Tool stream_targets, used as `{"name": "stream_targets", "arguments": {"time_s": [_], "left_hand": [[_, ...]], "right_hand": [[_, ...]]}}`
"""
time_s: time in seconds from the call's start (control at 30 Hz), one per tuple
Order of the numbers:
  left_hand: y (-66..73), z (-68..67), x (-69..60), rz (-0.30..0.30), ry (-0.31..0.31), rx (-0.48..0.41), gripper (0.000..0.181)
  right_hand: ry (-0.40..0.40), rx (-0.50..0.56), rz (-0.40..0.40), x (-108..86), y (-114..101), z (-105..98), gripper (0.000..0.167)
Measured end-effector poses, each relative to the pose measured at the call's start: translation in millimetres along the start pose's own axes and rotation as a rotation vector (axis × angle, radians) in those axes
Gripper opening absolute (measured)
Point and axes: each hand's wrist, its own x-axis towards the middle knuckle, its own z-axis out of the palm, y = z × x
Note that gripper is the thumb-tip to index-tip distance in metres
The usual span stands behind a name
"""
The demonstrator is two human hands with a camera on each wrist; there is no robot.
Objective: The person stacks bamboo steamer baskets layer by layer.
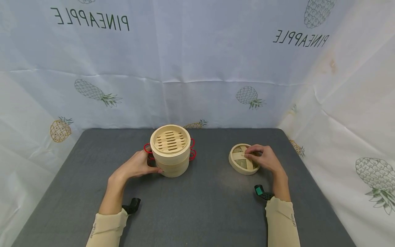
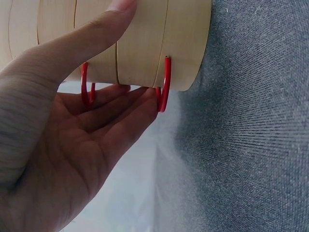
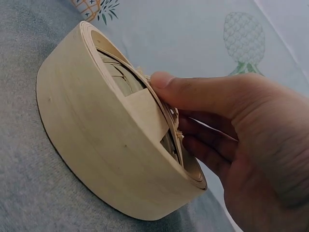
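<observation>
A stack of bamboo steamer baskets [image 1: 171,154] stands at the middle back of the dark table, its slatted top tier uncovered and red loop handles [image 2: 165,84] on its sides. My left hand [image 1: 137,165] grips the stack from the left, thumb on the front wall and fingers behind, by the red loops. To the right, a round bamboo lid [image 1: 238,166] with crossed strips lies on the table. My right hand [image 1: 264,157] pinches the middle of its top between thumb and fingers. In the right wrist view the lid's wall [image 3: 111,135] sits against the table cloth; the fingertips are partly hidden.
The dark grey table [image 1: 197,209] ends at a white curtain [image 1: 191,61] with pineapple prints at the back and sides. Black wrist devices [image 1: 132,206] are worn on both forearms. A stretch of table separates the steamer stack and the lid.
</observation>
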Motion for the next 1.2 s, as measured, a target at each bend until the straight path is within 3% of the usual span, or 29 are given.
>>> {"name": "stream_targets", "arguments": {"time_s": [0.5, 1.2], "left_hand": [[-1.6, 1.6, -1.9, -0.002, -0.001, -0.005, 0.091], [-0.6, -0.8, 0.7, -0.008, 0.0, -0.002, 0.093]], "right_hand": [[-0.021, -0.005, -0.076, -0.2, -3.1, 0.1, 0.007], [-0.033, 0.019, -0.081, 2.4, -6.0, -3.0, 0.012]]}}
